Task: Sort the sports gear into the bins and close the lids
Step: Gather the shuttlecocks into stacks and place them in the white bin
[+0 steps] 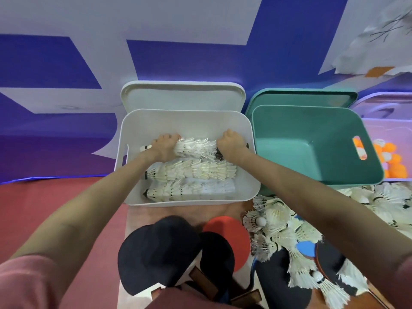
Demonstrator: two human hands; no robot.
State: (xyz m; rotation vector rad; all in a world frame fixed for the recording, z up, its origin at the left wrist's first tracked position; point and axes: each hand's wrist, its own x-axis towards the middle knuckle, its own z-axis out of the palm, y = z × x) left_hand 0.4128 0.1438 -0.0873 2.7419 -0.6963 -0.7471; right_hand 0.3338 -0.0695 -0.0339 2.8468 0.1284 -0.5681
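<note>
Both hands, left & right, fingers curled round a shuttlecock stack inside white bin, w/ two stacks below. Left to do: loose shuttlecocks, paddles; teal bin empty, lids off.

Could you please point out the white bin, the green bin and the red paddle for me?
white bin (189,202): head view, near front wall.
green bin (287,139): head view, inner back wall.
red paddle (231,237): head view, middle of its red face.
</note>
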